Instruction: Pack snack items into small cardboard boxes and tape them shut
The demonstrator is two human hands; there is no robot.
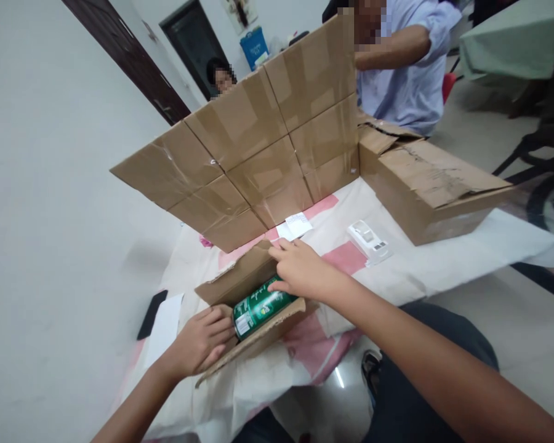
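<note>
A small open cardboard box [268, 335] sits near the table's front edge, its long flaps standing up. Inside it a green can [264, 306] with white print lies on its side. My left hand [207, 339] is at the box's left end, its fingers bent together over that end, close to the can's base. Over the right end reaches my right hand [301, 269]. Its thumb is apart from the fingers and lies against or just above the can. The palm hides the can's right end and that end of the box.
A taped cardboard panel [258, 147] stands upright behind the box. A larger carton [434, 178] is at the right. White paper [296, 226], a clear plastic package [368, 241] and a black flat object [152, 314] lie on the tablecloth [410, 271]. Beyond the panel are two people.
</note>
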